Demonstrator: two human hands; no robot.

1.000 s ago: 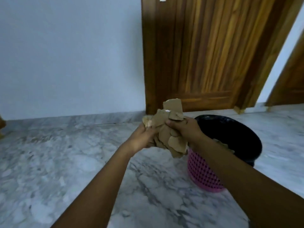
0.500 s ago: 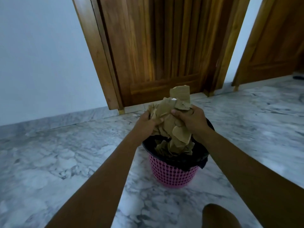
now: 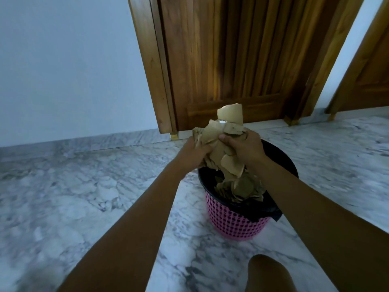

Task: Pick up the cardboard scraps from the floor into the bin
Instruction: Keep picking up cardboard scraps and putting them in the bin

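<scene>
Hovering over the bin's mouth, a bundle of cardboard scraps (image 3: 223, 144) is held between both hands. The left hand (image 3: 194, 153) is closed against the bundle's left side, its fingers curled into the crumpled brown pieces. The right hand (image 3: 245, 147) is clamped on the bundle from the right, with the thumb laid across the front of the topmost folded pieces. Each grip is thus closed on the cardboard, and the bundle is pressed between the two. One torn piece is seen standing up above the hands, and several loose flaps are seen hanging down below them toward the bin's opening.

The bin (image 3: 235, 225) is stood on the marble floor (image 3: 84, 197) just beneath the hands. Its wall is made of pink perforated plastic, and it is lined with a black bag (image 3: 280, 157) whose edge is folded over the rim. More brown scraps (image 3: 242, 188) are already lain inside the bag, piled near the rim. Whether the hanging flaps touch that pile cannot be told.

Both bare forearms are stretched forward from the lower edge of the view. A knee (image 3: 267, 272) is seen at the bottom, to the right of the left forearm and in front of the bin.

Behind the bin a wooden door (image 3: 227, 60) is set in its frame, with a pale wall (image 3: 69, 60) to its left and a second wooden door (image 3: 370, 76) at the far right.
</scene>
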